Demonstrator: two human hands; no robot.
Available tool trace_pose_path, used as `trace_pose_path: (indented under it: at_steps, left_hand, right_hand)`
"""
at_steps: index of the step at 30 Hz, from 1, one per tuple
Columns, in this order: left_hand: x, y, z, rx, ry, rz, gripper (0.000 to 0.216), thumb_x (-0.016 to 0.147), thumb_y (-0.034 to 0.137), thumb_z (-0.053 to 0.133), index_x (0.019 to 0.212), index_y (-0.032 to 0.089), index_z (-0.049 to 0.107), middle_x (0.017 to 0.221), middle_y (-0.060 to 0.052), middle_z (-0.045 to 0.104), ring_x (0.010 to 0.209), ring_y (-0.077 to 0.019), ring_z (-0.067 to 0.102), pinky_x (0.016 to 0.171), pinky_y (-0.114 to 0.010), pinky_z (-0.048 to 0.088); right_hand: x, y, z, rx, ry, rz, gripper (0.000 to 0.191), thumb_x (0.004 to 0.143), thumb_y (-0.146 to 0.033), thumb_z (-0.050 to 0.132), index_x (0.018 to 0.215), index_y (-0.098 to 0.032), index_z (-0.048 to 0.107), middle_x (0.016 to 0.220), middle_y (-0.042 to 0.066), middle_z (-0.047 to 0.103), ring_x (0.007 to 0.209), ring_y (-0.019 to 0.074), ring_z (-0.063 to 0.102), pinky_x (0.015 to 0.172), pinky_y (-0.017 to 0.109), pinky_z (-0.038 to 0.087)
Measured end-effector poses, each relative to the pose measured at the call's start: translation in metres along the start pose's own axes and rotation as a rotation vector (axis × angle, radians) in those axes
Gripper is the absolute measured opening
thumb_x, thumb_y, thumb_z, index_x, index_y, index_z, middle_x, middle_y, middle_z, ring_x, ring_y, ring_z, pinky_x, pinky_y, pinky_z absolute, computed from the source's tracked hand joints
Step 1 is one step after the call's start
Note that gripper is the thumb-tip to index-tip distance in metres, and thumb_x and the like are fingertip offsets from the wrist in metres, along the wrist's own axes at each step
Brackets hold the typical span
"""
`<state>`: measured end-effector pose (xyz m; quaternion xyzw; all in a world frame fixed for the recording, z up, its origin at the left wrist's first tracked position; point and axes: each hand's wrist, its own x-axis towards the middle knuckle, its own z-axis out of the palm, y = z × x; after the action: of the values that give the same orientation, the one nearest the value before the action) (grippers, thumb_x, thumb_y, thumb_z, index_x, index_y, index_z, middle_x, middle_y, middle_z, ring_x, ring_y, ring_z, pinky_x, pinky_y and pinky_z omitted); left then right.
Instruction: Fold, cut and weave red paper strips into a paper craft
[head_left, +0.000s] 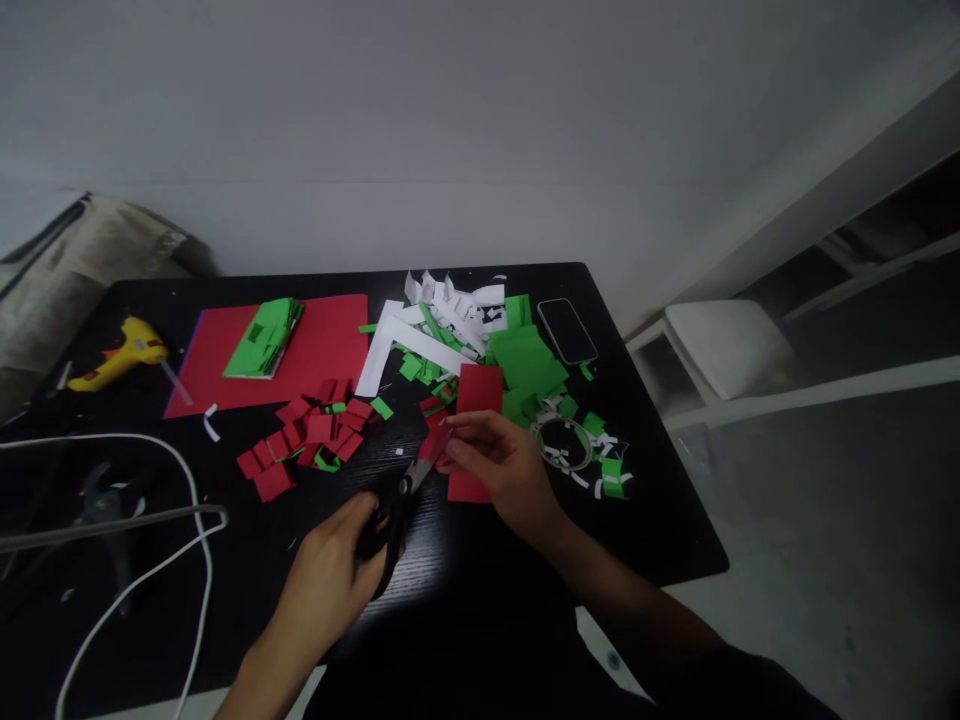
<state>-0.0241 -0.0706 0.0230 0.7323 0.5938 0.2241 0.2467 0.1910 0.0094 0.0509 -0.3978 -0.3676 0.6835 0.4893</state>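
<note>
My left hand (334, 560) is closed around the black handles of a pair of scissors (405, 490). The blades point up and right, against a small piece of red paper (435, 442). My right hand (504, 465) pinches that piece between thumb and fingers. Under the right hand lies a long red paper strip (480, 388), partly covered by it. To the left of the scissors is a loose pile of small folded red paper pieces (322, 428), with a few green bits among them.
Green paper sheets (529, 360), white paper scraps (457, 310) and a phone (568, 331) lie at the back right. A ring (562, 445) sits among scraps. On the left are a red sheet (330, 340), a yellow glue gun (124, 355) and a white cable (206, 560).
</note>
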Motion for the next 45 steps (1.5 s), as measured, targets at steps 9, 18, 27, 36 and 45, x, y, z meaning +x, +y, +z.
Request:
trace_pose_path:
  at_steps: [9, 18, 27, 36, 45]
  left_hand:
    - [-0.001, -0.001, 0.004, -0.041, -0.005, -0.023, 0.019, 0.093, 0.028, 0.055, 0.074, 0.022, 0.055, 0.066, 0.002, 0.062, 0.055, -0.0143, 0.061, 0.055, -0.022, 0.045]
    - [-0.001, -0.001, -0.009, -0.094, -0.004, -0.235, 0.044, 0.095, 0.054, 0.058, 0.067, 0.020, 0.059, 0.057, 0.003, 0.056, 0.051, -0.0119, 0.053, 0.051, -0.021, 0.041]
    - [-0.014, -0.028, -0.016, 0.077, -0.017, -0.322, 0.033, 0.087, 0.053, 0.065, 0.101, 0.024, 0.071, 0.091, -0.002, 0.079, 0.075, -0.0222, 0.076, 0.069, -0.029, 0.055]
    - [-0.031, -0.041, -0.011, 0.189, 0.102, -0.265, 0.036, 0.093, 0.058, 0.059, 0.101, 0.023, 0.067, 0.098, -0.005, 0.076, 0.073, -0.0236, 0.076, 0.063, -0.031, 0.054]
    - [-0.030, -0.039, -0.009, 0.331, 0.100, -0.369, 0.035, 0.096, 0.052, 0.055, 0.107, 0.022, 0.069, 0.107, -0.008, 0.075, 0.084, -0.0273, 0.077, 0.066, -0.035, 0.057]
  right_hand:
    - [0.000, -0.001, 0.000, -0.023, 0.018, -0.005, 0.023, 0.078, -0.032, 0.088, 0.096, -0.022, 0.077, 0.089, 0.001, 0.080, 0.080, 0.0184, 0.078, 0.078, 0.035, 0.069]
    - [0.000, 0.001, -0.002, -0.016, 0.040, 0.019, 0.025, 0.077, -0.033, 0.088, 0.097, -0.024, 0.076, 0.089, -0.001, 0.077, 0.083, 0.0189, 0.078, 0.079, 0.036, 0.069]
    - [0.007, 0.001, -0.008, 0.048, -0.012, 0.055, 0.032, 0.080, -0.027, 0.085, 0.111, -0.025, 0.074, 0.093, 0.000, 0.079, 0.084, 0.0183, 0.078, 0.075, 0.032, 0.067]
    - [0.013, -0.018, -0.008, 0.095, -0.106, 0.138, 0.047, 0.064, -0.016, 0.094, 0.107, -0.027, 0.078, 0.102, 0.000, 0.080, 0.091, 0.0187, 0.077, 0.089, 0.036, 0.064]
    - [0.022, -0.034, 0.002, 0.102, -0.299, 0.206, 0.041, 0.069, -0.023, 0.094, 0.107, -0.027, 0.081, 0.100, 0.001, 0.081, 0.082, 0.0150, 0.075, 0.081, 0.031, 0.063]
